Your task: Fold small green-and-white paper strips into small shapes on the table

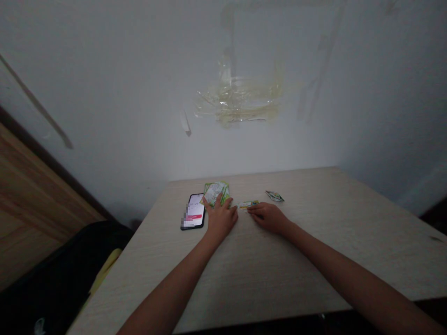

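Observation:
My left hand (222,217) rests with its fingers spread, the tips on the lower edge of a stack of flat green-and-white packets (213,190). A smartphone (195,211) with a lit screen lies just left of that hand. My right hand (269,217) has its fingers closed on the near edge of a small flat packet (246,204), coloured white, yellow and blue, lying on the table. The right thumb is partly hidden. Beyond the right hand sits a small folded green-and-white packet (274,196), untouched.
The pale wood-grain table (279,279) meets a grey-white wall (139,93) at its back edge. Old clear tape (240,104) clings to the wall. At the left are a wooden panel (28,204) and dark fabric (63,270) with a yellow strip.

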Demonstrator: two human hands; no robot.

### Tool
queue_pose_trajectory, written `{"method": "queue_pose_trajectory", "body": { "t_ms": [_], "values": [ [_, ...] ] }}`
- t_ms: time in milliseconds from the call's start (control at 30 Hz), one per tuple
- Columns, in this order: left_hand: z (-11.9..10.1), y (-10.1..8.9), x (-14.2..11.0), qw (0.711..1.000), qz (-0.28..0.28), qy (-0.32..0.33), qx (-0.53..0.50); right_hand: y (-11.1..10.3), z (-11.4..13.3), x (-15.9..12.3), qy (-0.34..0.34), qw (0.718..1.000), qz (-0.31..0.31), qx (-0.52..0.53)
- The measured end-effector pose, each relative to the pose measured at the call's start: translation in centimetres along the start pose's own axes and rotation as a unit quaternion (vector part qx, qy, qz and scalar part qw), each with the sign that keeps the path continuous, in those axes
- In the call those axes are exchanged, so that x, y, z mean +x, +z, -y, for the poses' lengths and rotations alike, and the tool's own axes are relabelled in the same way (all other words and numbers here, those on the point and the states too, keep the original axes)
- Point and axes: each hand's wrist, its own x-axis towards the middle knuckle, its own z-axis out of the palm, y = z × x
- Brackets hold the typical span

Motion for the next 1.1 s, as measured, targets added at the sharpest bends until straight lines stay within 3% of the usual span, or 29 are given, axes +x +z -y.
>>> {"method": "queue_pose_trajectory", "body": {
  "t_ms": [700, 1100],
  "values": [
    [-0.3, 1.0, -0.2, 0.997, 0.016, 0.028, -0.068, 0.2, -0.2, -0.2, 0.008, 1.000, -0.015, 0.026],
    [0.3, 0.8, 0.1, 0.992, 0.082, 0.074, -0.069, 0.2, -0.2, -0.1, 0.018, 0.999, -0.021, 0.033]
  ]
}}
